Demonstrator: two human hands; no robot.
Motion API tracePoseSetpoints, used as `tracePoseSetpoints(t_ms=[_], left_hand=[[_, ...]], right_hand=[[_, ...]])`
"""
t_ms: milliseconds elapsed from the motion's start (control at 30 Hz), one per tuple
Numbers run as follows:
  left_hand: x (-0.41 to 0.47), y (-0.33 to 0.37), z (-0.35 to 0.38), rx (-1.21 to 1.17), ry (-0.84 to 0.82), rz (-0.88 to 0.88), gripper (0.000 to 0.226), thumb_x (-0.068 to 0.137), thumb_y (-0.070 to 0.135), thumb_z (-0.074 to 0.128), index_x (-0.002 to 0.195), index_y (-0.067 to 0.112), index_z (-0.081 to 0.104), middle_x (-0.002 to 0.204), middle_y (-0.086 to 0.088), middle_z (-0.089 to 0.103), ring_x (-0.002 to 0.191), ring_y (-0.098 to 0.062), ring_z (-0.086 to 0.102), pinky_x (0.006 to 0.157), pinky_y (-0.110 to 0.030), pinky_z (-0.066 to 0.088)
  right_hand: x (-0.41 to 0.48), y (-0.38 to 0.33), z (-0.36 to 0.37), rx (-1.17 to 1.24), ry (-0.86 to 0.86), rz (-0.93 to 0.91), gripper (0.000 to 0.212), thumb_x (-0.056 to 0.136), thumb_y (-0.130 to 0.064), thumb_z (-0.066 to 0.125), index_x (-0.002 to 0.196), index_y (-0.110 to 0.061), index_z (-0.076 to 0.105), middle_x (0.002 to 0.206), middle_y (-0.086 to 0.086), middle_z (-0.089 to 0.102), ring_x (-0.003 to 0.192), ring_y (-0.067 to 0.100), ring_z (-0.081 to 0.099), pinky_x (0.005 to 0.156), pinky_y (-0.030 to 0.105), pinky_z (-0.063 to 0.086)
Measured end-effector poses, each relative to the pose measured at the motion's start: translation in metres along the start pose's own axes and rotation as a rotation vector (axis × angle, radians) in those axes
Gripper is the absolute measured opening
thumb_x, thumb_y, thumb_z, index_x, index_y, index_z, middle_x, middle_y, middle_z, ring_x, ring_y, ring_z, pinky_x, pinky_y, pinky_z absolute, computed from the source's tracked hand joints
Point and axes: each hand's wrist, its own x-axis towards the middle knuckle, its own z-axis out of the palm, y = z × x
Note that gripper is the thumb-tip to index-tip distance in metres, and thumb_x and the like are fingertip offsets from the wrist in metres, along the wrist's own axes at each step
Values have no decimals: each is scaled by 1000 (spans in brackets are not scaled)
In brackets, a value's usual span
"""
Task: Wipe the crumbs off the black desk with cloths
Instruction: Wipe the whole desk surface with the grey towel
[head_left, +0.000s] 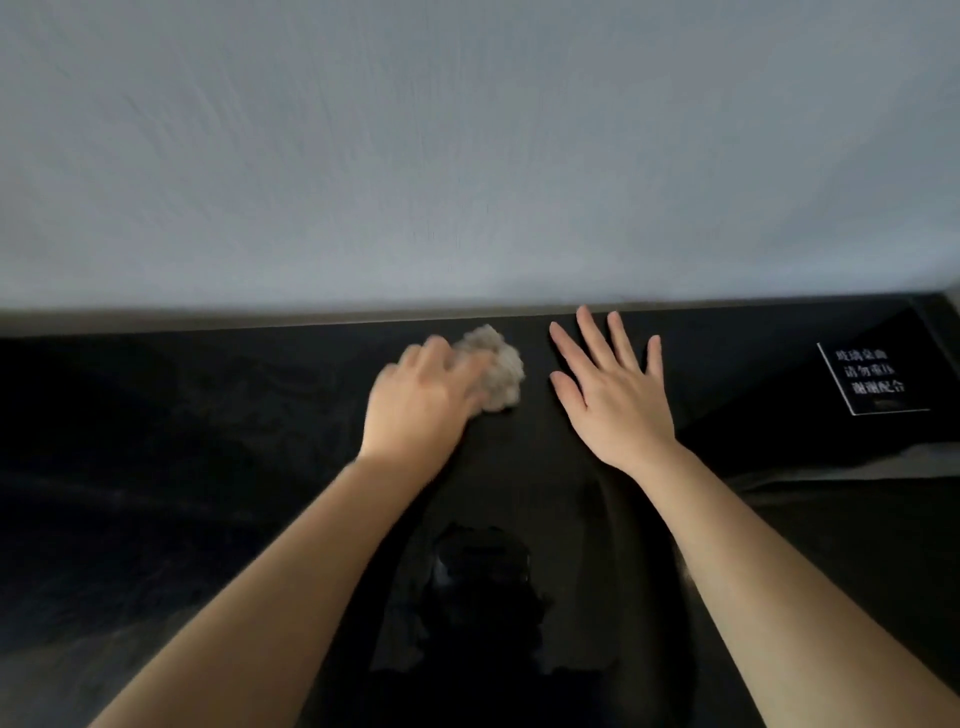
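A glossy black desk (182, 467) fills the lower half of the view and runs up to a pale wall. My left hand (421, 400) is blurred and grips a crumpled grey-beige cloth (498, 369) against the desk near its far edge. My right hand (613, 395) lies flat on the desk just right of the cloth, fingers straight and spread, holding nothing. No crumbs can be made out on the dark surface.
A small black card with white printed characters (872, 379) lies on the desk at the far right. The pale wall (467, 156) stands directly behind the desk's far edge. Dark reflections cover the near part of the desk.
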Motion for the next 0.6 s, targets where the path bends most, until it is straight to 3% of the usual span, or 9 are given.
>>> tracePoseSetpoints(t_ms=[67, 133, 267, 367, 433, 533, 600], left_hand=[[21, -13, 0, 15, -14, -174, 33, 91, 36, 52, 119, 21, 63, 91, -12, 53, 79, -34, 54, 58, -39, 41], [22, -9, 3, 5, 3, -203, 31, 91, 33, 56, 119, 20, 63, 91, -12, 53, 79, -34, 54, 59, -38, 39], [-36, 22, -7, -57, 15, 70, 34, 89, 38, 48, 114, 24, 65, 82, -5, 50, 67, -25, 50, 53, -35, 40], [-51, 19, -11, -72, -18, 160, 33, 88, 38, 50, 116, 27, 64, 81, -2, 49, 66, -21, 49, 54, -34, 44], [-29, 7, -6, -30, 11, 98, 30, 88, 34, 56, 116, 26, 63, 83, -5, 50, 68, -26, 51, 54, -35, 43], [6, -3, -1, -20, 22, -129, 27, 89, 29, 61, 115, 20, 64, 87, -9, 52, 72, -29, 51, 55, -37, 42], [-1, 6, -2, -34, 19, -139, 27, 87, 30, 64, 112, 19, 65, 86, -9, 52, 70, -28, 51, 53, -36, 42]], right_hand=[[-12, -2, 2, -8, 7, 7, 60, 98, -54, 10, 153, -33, 17, 163, 1, 12, 150, 30, 7, 116, 62, 10], [-23, -4, 4, -13, 12, 11, 60, 98, -55, 11, 154, -33, 16, 163, 1, 13, 150, 29, 8, 116, 61, 11], [-43, -9, 5, -1, 9, 23, 61, 98, -54, 14, 153, -30, 20, 162, 2, 15, 149, 31, 10, 115, 62, 15], [-59, -14, 6, 5, 11, 33, 60, 99, -53, 18, 153, -28, 23, 161, 4, 18, 148, 32, 13, 114, 64, 18], [-67, -16, 8, 1, 9, 36, 60, 99, -53, 17, 153, -27, 24, 161, 4, 18, 148, 32, 13, 114, 63, 19], [-70, -18, 8, -4, 22, 60, 60, 100, -54, 14, 153, -29, 23, 162, 2, 17, 149, 30, 13, 115, 63, 18], [-70, -19, 9, -3, 24, 63, 60, 99, -54, 15, 153, -30, 22, 162, 2, 17, 149, 30, 11, 115, 62, 15]])
